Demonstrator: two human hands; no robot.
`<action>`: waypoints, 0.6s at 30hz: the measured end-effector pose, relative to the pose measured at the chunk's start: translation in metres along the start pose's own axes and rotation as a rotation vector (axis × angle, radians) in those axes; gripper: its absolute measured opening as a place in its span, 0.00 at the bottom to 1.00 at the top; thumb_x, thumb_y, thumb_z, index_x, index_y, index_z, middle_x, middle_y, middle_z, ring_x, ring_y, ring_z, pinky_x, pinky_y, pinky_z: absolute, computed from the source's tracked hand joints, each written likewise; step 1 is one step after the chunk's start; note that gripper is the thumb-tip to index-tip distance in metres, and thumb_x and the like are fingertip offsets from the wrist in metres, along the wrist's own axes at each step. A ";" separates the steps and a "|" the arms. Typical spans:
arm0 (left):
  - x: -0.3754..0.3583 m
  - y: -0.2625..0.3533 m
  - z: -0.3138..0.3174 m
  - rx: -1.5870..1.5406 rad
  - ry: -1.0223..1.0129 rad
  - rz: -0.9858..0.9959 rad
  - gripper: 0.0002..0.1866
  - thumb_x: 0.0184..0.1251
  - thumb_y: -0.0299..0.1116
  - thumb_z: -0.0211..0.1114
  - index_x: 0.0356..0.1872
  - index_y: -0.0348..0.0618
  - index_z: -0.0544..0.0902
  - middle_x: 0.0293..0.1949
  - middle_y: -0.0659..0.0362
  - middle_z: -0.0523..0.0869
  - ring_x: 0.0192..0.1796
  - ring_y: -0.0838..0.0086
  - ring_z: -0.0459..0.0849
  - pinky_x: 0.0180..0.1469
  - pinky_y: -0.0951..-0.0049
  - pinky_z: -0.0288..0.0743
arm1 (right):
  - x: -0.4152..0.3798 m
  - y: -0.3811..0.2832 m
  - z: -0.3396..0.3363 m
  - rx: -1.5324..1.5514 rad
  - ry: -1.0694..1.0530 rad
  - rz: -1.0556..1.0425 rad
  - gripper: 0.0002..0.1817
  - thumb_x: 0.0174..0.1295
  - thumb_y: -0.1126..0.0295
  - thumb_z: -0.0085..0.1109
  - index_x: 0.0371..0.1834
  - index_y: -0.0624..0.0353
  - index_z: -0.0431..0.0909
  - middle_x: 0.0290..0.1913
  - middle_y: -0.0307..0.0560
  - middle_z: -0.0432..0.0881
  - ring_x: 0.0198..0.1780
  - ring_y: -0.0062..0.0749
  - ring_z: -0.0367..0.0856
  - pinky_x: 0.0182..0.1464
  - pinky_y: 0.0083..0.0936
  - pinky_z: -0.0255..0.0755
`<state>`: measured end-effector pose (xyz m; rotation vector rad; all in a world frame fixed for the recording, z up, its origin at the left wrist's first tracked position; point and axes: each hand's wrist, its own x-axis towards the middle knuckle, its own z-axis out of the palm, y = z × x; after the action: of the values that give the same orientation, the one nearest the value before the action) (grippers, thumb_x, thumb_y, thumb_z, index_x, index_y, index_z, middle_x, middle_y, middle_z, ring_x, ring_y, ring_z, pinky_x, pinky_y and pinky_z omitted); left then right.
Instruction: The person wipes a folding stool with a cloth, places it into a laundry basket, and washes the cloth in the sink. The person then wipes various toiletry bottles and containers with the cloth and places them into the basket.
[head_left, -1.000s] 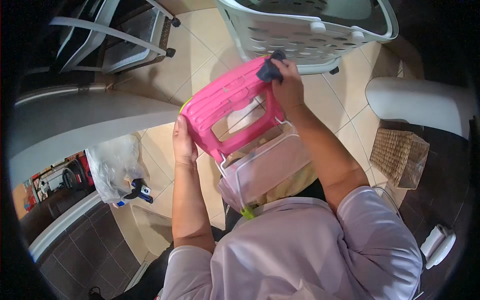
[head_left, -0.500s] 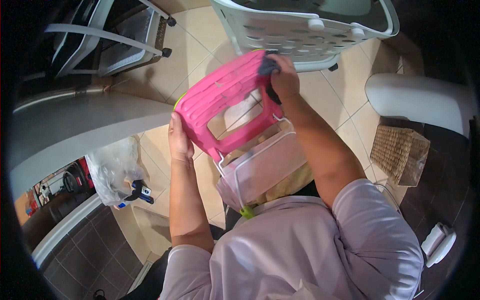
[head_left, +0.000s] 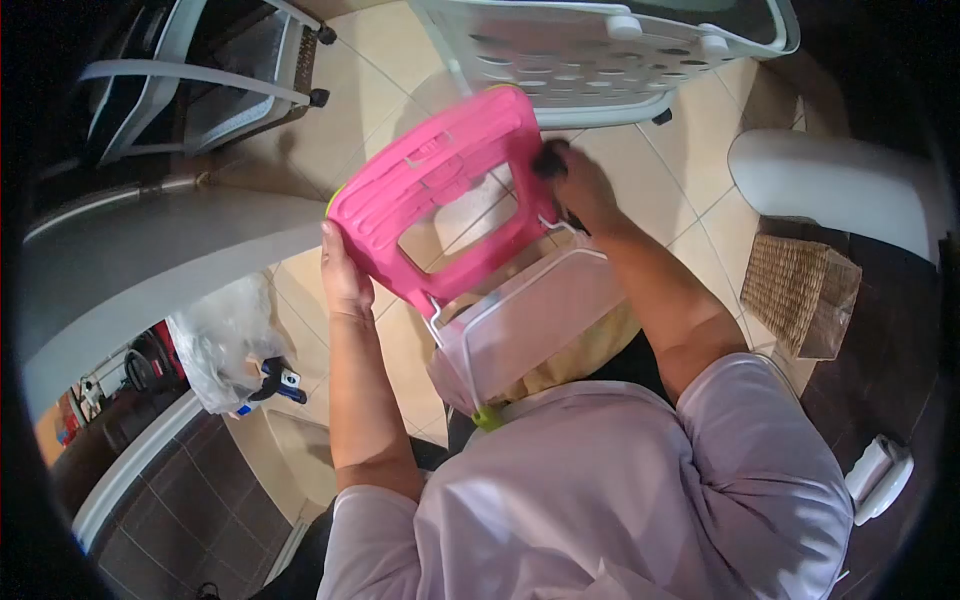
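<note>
A pink plastic frame with a rectangular opening is held up, tilted, in front of my body. At its left end my left hand grips the edge, thumb up. My right hand, somewhat blurred, is closed on a dark cloth against the right side of the frame. White wire legs join the frame to a translucent pinkish panel near my lap. A green clip sits on the wire at the lower left. Something tan lies behind the panel.
A perforated grey-white basket stands ahead. To the right are a white rounded fixture and a wicker basket. A clear plastic bag lies at left, below a grey rounded edge. A wheeled rack is at upper left.
My right hand has moved with the dark cloth from the frame's upper right corner down along its right side. The frame and my left hand have shifted slightly left.
</note>
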<state>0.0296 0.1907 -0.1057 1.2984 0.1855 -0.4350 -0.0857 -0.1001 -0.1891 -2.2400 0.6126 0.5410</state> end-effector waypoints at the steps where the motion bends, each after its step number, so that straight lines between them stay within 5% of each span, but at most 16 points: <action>1: 0.000 -0.001 -0.001 0.001 0.008 -0.004 0.29 0.64 0.51 0.48 0.56 0.37 0.66 0.53 0.55 0.72 0.56 0.69 0.70 0.60 0.69 0.59 | 0.004 -0.007 -0.003 0.018 0.329 -0.186 0.28 0.51 0.70 0.52 0.58 0.59 0.61 0.56 0.60 0.66 0.50 0.52 0.69 0.51 0.41 0.64; 2: 0.001 -0.002 -0.001 0.017 0.023 0.008 0.28 0.64 0.51 0.48 0.56 0.38 0.66 0.53 0.55 0.73 0.56 0.69 0.70 0.60 0.69 0.60 | 0.007 -0.014 -0.003 0.038 0.661 -0.374 0.29 0.51 0.68 0.52 0.58 0.61 0.60 0.56 0.60 0.65 0.50 0.52 0.68 0.51 0.42 0.64; 3: 0.002 -0.002 -0.001 0.033 0.038 0.019 0.28 0.64 0.51 0.48 0.56 0.38 0.66 0.53 0.55 0.73 0.55 0.69 0.70 0.59 0.69 0.60 | 0.008 -0.016 0.010 0.040 0.655 -0.376 0.29 0.51 0.68 0.52 0.58 0.61 0.60 0.56 0.60 0.65 0.50 0.52 0.68 0.51 0.42 0.64; 5: 0.001 -0.002 -0.001 0.024 0.042 0.022 0.28 0.64 0.51 0.48 0.55 0.38 0.66 0.53 0.55 0.73 0.55 0.69 0.70 0.59 0.69 0.60 | 0.008 -0.008 0.057 -0.054 0.688 -0.356 0.29 0.51 0.70 0.49 0.59 0.63 0.58 0.55 0.62 0.66 0.45 0.67 0.68 0.50 0.49 0.64; 7: 0.001 -0.002 0.001 0.013 0.049 0.027 0.28 0.65 0.51 0.48 0.55 0.37 0.67 0.52 0.55 0.73 0.55 0.70 0.71 0.59 0.70 0.61 | -0.005 0.020 0.070 -0.207 0.520 -0.330 0.28 0.49 0.71 0.49 0.58 0.64 0.60 0.53 0.62 0.66 0.47 0.66 0.68 0.49 0.48 0.65; 9: -0.001 -0.001 0.002 0.021 0.024 0.028 0.27 0.65 0.51 0.48 0.53 0.37 0.68 0.51 0.56 0.74 0.54 0.70 0.71 0.58 0.70 0.62 | -0.014 0.032 0.071 -0.411 0.080 -0.233 0.29 0.49 0.70 0.49 0.58 0.61 0.60 0.53 0.57 0.67 0.52 0.56 0.66 0.52 0.46 0.63; 10: -0.002 -0.001 0.004 0.018 0.032 0.024 0.27 0.65 0.51 0.48 0.53 0.37 0.68 0.51 0.56 0.74 0.54 0.70 0.71 0.58 0.70 0.62 | -0.016 0.024 0.060 -0.414 0.072 -0.235 0.29 0.49 0.70 0.49 0.58 0.61 0.60 0.53 0.57 0.67 0.52 0.56 0.66 0.52 0.46 0.63; 12: -0.003 0.003 0.009 0.039 0.012 0.033 0.26 0.65 0.51 0.48 0.53 0.37 0.69 0.51 0.55 0.75 0.52 0.71 0.72 0.57 0.71 0.63 | -0.016 0.004 0.030 -0.631 0.214 -0.715 0.33 0.47 0.66 0.53 0.61 0.59 0.58 0.59 0.51 0.64 0.56 0.44 0.65 0.55 0.37 0.61; 18: -0.008 0.005 0.010 0.066 -0.006 0.045 0.26 0.65 0.51 0.46 0.52 0.37 0.69 0.50 0.56 0.75 0.53 0.70 0.72 0.57 0.70 0.62 | 0.000 -0.010 0.041 -0.900 0.316 -0.831 0.23 0.51 0.67 0.45 0.53 0.55 0.69 0.61 0.40 0.63 0.65 0.30 0.56 0.56 0.41 0.57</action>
<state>0.0234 0.1837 -0.0951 1.3635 0.1382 -0.4096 -0.0876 -0.0633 -0.2099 -3.1336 -0.5751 -0.0064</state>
